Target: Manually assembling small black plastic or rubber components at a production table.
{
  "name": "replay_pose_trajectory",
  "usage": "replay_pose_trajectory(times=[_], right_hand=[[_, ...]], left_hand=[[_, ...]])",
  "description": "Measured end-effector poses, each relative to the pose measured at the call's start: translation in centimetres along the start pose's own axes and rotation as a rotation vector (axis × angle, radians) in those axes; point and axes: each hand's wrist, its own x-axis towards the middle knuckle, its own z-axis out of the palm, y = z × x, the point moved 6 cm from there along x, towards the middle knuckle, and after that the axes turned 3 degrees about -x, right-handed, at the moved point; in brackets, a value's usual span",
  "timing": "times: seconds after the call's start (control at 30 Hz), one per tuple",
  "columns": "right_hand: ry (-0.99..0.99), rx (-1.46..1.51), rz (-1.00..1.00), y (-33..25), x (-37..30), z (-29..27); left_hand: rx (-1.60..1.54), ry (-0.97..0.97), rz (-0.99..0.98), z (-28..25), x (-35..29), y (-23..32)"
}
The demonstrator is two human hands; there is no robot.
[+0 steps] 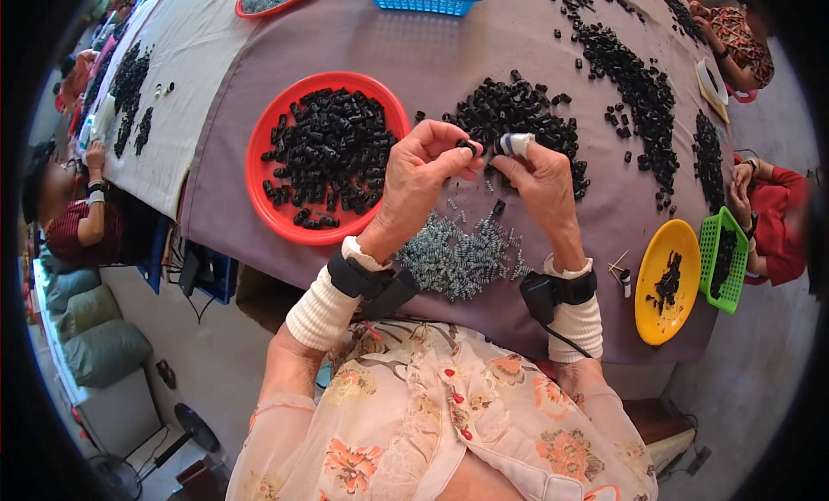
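Observation:
Thumb and fingertips of my left hand (416,177) are closed on a small black plastic part (467,145). Close beside it, my right hand (551,180) is pinched shut, its index finger wrapped in white tape (516,144); what it grips is too small to make out. Below the hands lies a heap of small metal springs (459,258). Just beyond them spreads a pile of loose black plastic parts (509,104). Left of my left hand, a round red tray (259,195) holds many assembled-looking black parts (328,147).
A yellow plate (646,307), a green basket (730,287) and a small bottle (626,283) stand at the right. Far off are a blue basket (414,2) and a red bowl of springs (250,9). More black parts (635,87) spread far right. People sit along both sides.

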Motion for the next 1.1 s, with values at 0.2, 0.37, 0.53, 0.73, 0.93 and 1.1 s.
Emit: replay_pose_trajectory(times=[0.2, 0.37, 0.53, 0.73, 0.93, 1.1], right_hand=[[-0.154, -0.861, -0.336, 1.6, -1.9, 3.4], [-0.162, -0.969, -0.366, 2.1, -1.7, 4.4], [-0.077, -0.226, -0.173, 0.1, -1.1, 1.6], [-0.072, 0.207, -0.004, -1.3, 0.1, 1.1], [-0.118, 0.235, -0.091, -2.1, 0.6, 1.6], [-0.159, 0.020, -0.195, -3.5, 0.8, 1.4]], left_hand=[[0.142, 0.014, 0.012, -1.7, -0.3, -0.3], [0.241, 0.017, -0.004, -1.7, -0.7, -0.4], [0.330, 0.019, -0.001, -1.9, -1.0, -0.4], [0.416, -0.012, 0.015, -1.2, -1.1, -0.6], [0.585, -0.053, 0.113, -0.5, -1.0, 0.1], [0.555, -0.027, 0.125, -0.7, -1.0, 0.1]])
